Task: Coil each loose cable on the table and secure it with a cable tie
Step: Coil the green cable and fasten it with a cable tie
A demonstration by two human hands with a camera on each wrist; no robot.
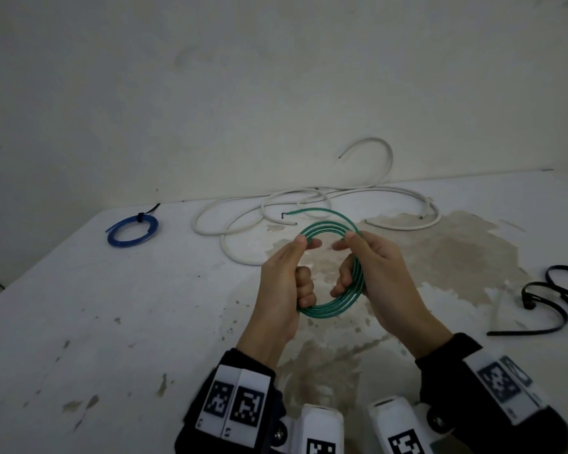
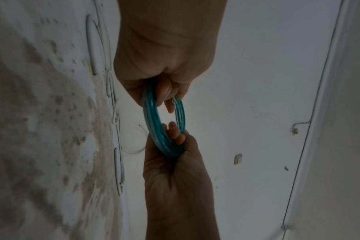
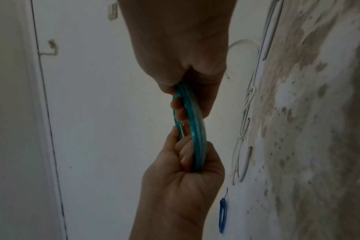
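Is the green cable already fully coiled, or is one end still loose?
Mostly coiled, one end loose. The green cable forms several loops held by both hands, but its tip sticks out at the far side. No tie on it.

Dark sleeves (image 1: 243, 358) are worn down to both wrists. White blocks (image 1: 233, 401) printed with black square-patterned markers are strapped over each cuff, and further white housings (image 1: 322, 427) bearing the same markers are seen below the wrists.

A plain room: stained white table (image 1: 112, 322) against a scuffed wall (image 1: 210, 77).
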